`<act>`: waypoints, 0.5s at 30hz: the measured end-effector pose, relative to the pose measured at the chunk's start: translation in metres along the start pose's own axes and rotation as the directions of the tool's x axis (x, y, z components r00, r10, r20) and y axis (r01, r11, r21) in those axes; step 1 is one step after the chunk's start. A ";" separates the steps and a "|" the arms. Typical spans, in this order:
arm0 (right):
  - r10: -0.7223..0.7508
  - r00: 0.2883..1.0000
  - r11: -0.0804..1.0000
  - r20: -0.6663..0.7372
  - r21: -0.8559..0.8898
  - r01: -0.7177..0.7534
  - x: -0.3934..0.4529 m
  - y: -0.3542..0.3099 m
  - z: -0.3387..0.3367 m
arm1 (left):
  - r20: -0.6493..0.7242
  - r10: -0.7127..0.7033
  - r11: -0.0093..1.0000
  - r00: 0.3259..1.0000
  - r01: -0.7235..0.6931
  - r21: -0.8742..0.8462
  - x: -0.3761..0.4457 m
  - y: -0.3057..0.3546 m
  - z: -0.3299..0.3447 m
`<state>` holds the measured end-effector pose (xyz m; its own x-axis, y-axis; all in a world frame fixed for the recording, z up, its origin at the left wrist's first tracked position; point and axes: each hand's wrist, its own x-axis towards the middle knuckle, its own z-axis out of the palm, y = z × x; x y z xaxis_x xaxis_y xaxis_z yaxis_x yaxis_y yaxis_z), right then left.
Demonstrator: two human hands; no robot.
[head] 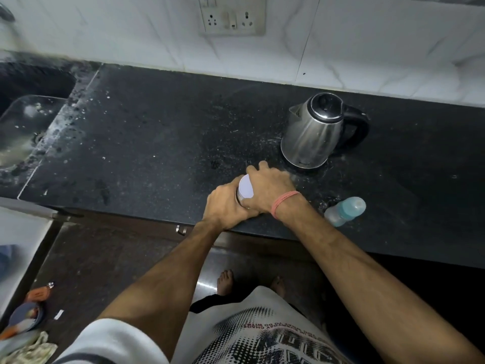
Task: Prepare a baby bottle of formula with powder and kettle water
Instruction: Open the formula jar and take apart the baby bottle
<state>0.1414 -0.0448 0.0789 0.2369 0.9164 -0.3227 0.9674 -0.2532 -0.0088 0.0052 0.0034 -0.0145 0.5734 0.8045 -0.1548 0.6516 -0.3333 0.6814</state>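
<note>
The powder tin (242, 196) is gripped round its body by the left hand (225, 203) at the near counter edge, evidently steadied while its white lid (245, 189) is clasped by the right hand (270, 190). The capped bottle (345, 211) lies right; the kettle (315, 132) stands farther back.
</note>
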 end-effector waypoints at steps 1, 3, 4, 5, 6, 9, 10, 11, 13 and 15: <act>-0.028 1.000 1.000 0.000 -0.013 0.028 -0.001 -0.003 -0.003 | 0.001 0.002 1.000 1.000 -0.002 -0.005 0.000 -0.001 0.001; -0.105 0.994 0.993 0.019 -0.056 0.106 -0.003 -0.005 -0.010 | 0.003 0.009 1.000 1.000 -0.009 -0.016 0.000 -0.003 0.001; -0.138 0.990 0.987 0.029 -0.075 0.140 -0.003 -0.005 -0.013 | 0.003 0.009 1.000 1.000 -0.009 -0.024 0.000 -0.004 0.002; -0.161 0.986 0.983 0.039 -0.086 0.164 -0.003 -0.005 -0.016 | 0.001 0.005 0.999 1.000 -0.005 -0.032 -0.001 -0.004 0.002; -0.177 0.983 0.980 0.047 -0.088 0.181 -0.004 -0.005 -0.018 | 0.001 0.000 0.999 1.000 0.001 -0.037 -0.001 -0.005 0.003; -0.236 0.972 0.966 0.021 -0.107 0.237 -0.007 -0.005 -0.018 | 0.002 -0.033 0.999 0.999 0.033 -0.038 -0.002 -0.005 0.005; -0.264 0.965 0.958 0.005 -0.118 0.262 -0.009 -0.006 -0.017 | 0.003 -0.041 0.998 0.999 0.041 -0.041 -0.002 -0.005 0.005; -0.293 0.956 0.949 -0.010 -0.127 0.289 -0.010 -0.006 -0.017 | 0.004 -0.049 0.998 0.999 0.049 -0.046 -0.001 -0.005 0.006; -0.361 0.932 0.924 -0.022 -0.142 0.355 -0.013 -0.006 -0.015 | 0.001 -0.065 0.997 0.998 0.065 -0.052 -0.002 -0.006 0.007; -0.434 0.901 0.889 -0.029 -0.175 0.423 -0.015 -0.003 -0.014 | -0.008 -0.053 0.996 0.999 0.052 -0.069 -0.005 -0.005 0.007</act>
<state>0.1365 -0.0535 0.0970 -0.2034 0.9440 -0.2598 0.9761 0.2162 0.0211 0.0026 -0.0019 -0.0223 0.5343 0.8248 -0.1851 0.6447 -0.2560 0.7203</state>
